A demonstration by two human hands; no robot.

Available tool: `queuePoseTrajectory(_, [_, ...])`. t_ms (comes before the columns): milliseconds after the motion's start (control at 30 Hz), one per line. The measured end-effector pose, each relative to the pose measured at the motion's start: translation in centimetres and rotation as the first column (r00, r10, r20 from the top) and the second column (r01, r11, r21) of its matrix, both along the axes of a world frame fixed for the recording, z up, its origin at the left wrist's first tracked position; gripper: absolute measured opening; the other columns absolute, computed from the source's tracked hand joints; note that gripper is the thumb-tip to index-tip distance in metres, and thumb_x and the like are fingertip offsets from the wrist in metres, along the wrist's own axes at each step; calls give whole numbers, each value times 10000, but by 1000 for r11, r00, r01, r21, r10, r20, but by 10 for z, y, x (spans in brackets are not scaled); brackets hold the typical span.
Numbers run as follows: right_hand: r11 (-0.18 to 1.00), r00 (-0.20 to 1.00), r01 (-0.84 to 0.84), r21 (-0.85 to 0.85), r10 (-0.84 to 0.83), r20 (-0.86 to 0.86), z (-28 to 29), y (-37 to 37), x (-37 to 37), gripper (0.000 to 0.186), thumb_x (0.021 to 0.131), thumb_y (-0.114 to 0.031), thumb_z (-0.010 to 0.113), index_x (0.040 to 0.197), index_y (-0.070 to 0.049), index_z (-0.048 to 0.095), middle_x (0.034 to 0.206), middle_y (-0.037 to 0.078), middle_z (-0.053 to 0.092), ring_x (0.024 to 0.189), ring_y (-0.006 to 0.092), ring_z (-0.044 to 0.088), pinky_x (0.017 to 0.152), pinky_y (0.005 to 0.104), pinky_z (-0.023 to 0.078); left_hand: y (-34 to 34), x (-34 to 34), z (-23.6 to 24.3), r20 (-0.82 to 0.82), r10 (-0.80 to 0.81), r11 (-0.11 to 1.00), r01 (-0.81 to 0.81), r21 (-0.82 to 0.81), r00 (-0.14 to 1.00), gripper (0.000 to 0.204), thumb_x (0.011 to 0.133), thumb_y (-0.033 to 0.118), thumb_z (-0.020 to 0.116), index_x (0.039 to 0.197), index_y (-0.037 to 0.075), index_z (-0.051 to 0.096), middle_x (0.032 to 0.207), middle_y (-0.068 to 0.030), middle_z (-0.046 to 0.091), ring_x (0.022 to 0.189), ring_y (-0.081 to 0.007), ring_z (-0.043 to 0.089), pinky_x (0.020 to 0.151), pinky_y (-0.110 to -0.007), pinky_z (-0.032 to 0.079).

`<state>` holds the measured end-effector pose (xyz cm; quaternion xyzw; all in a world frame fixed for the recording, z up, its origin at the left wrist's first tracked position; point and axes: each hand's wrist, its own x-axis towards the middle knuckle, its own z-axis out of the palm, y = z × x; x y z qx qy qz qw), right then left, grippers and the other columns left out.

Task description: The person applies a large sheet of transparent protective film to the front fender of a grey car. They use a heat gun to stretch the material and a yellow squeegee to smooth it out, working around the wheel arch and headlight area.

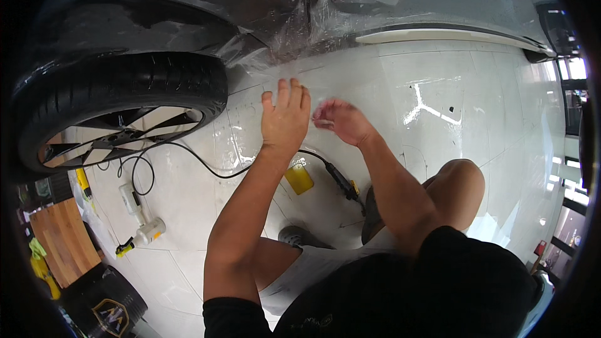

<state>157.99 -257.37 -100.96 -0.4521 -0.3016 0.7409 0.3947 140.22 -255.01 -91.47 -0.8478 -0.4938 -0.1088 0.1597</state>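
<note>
My left hand (285, 116) is raised over the floor with its fingers stretched out. Its fingertips come just below the loose lower edge of a wet, clear film (282, 56) on the dark car body (250, 0). Beside it, my right hand (343, 122) has loosely bent fingers pointing toward the left hand, with a small gap showing by the thumb. Motion slightly blurs the right fingertips, and nothing is visible in them. The film looks wrinkled and beaded with water around a vertical panel seam (307, 0).
A car wheel (125, 109) stands at the left. A black cable (213, 172) leads to a dark hand tool (341, 180) beside a yellow block (299, 179). Spray bottles (149, 230), a wooden board (66, 235) and a black bucket (103, 303) are at lower left. Wet patches shine on the tiles.
</note>
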Motion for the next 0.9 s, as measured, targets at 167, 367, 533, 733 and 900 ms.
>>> queuePoseTrajectory(167, [-467, 178, -884, 26, -284, 942, -87, -122, 22, 326, 768, -188, 510, 1055, -53, 590, 1188, 136, 553, 1218, 331, 441, 1051, 508, 319, 7, 0, 14, 159, -104, 987, 122, -108, 982, 216, 756, 101, 559, 962, 43, 595, 924, -86, 584, 1001, -281, 548, 879, -444, 387])
queuePoseTrajectory(367, [-528, -306, -799, -287, -54, 950, -106, -149, 29, 350, 774, -179, 567, 1116, -104, 554, 1069, 89, 566, 1065, 281, 538, 936, 484, 393, -13, -3, 24, 346, -157, 968, 214, -132, 925, 200, 781, 61, 522, 966, -3, 561, 938, -144, 572, 989, -322, 556, 1014, -489, 380])
queuePoseTrajectory(533, [-211, -379, -921, -329, 284, 881, -54, -123, 33, 351, 744, -164, 633, 1090, -112, 600, 932, 124, 651, 828, 271, 639, 714, 443, 485, -21, 6, 31, 388, -14, 941, 144, -307, 921, 185, 767, 10, 517, 949, -13, 544, 937, -161, 573, 974, -341, 558, 894, -419, 468])
queuePoseTrajectory(733, [143, -55, -957, -251, 764, 643, 18, -71, 50, 498, 704, -193, 637, 1163, -60, 495, 924, 172, 631, 884, 338, 628, 742, 439, 481, -35, -8, 44, 579, 36, 897, 229, -379, 815, 152, 727, -36, 550, 871, 14, 550, 843, -150, 550, 854, -335, 558, 725, -403, 485])
queuePoseTrajectory(900, [500, 136, -848, -174, 525, 840, 67, -57, 24, 551, 808, -222, 591, 1307, -72, 413, 1162, 193, 538, 1041, 314, 567, 856, 403, 451, -67, -20, 44, 702, 8, 823, 394, -409, 712, 233, 697, -78, 568, 906, 26, 570, 827, -147, 533, 806, -350, 546, 672, -413, 460])
